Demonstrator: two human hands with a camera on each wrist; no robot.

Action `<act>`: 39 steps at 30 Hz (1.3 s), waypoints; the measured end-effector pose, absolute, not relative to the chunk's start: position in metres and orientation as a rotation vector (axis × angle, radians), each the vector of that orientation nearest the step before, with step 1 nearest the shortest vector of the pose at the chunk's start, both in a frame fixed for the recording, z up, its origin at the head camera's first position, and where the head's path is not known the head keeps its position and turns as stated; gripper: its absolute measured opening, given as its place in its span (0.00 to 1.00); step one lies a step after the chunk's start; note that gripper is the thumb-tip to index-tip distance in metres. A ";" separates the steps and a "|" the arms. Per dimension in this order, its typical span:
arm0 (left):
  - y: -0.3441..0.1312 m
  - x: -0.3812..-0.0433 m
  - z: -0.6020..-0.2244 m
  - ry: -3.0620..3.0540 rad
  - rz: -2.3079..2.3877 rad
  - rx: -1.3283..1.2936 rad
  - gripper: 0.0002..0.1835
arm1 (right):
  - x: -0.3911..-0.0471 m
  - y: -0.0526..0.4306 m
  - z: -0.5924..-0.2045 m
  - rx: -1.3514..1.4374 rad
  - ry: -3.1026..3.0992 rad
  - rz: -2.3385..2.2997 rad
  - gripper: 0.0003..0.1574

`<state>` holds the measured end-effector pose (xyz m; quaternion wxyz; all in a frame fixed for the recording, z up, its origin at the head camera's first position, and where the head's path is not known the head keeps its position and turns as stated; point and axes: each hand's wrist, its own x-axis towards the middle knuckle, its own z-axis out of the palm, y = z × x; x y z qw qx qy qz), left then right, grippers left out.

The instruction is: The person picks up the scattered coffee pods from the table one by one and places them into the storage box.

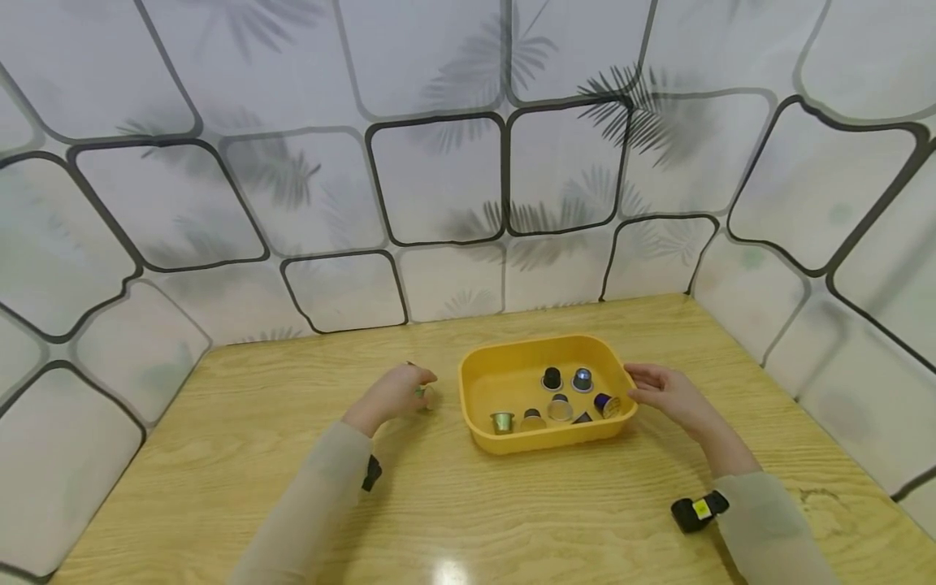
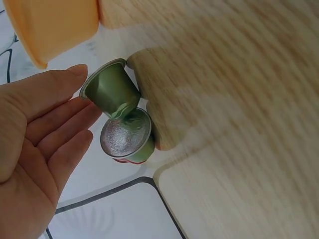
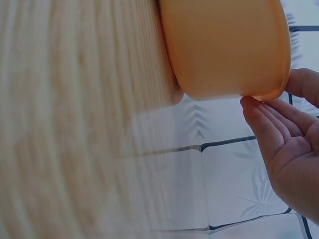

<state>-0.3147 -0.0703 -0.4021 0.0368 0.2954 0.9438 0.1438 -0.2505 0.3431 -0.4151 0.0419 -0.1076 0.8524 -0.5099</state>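
Observation:
My left hand [image 1: 398, 398] is low over the table, left of the yellow tray, its fingers loosely bent. The left wrist view shows its fingertips right at the rim of a tilted green coffee capsule [image 2: 112, 90]. A second green capsule [image 2: 127, 134], its silvery foil lid showing, sits against the first. At the tray's right end, my right hand [image 1: 669, 394] holds the rim of the yellow tray [image 1: 504, 443] between thumb and fingers. Inside the tray lie several coffee capsules, among them a pale green one [image 1: 502, 422], a black one [image 1: 552, 378] and a purple one [image 1: 606, 405].
The wooden table [image 1: 241, 439] extends around the tray on all sides. A patterned white curtain [image 1: 439, 179] stands behind the table and along both its sides. Each wrist wears a strap with a black device, such as the right one [image 1: 691, 513].

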 end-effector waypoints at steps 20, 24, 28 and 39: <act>-0.066 -0.324 -0.408 2.841 0.247 0.904 0.17 | -0.251 0.343 -0.415 -0.322 2.607 -1.570 0.33; -0.066 -0.325 -0.409 2.836 0.239 0.940 0.15 | -0.251 0.343 -0.415 -0.322 2.621 -1.559 0.33; -0.067 -0.326 -0.411 2.836 0.218 0.971 0.07 | -0.250 0.342 -0.415 -0.316 2.627 -1.553 0.33; -0.065 -0.324 -0.408 2.826 0.234 0.987 0.11 | -0.249 0.343 -0.414 -0.314 2.626 -1.554 0.33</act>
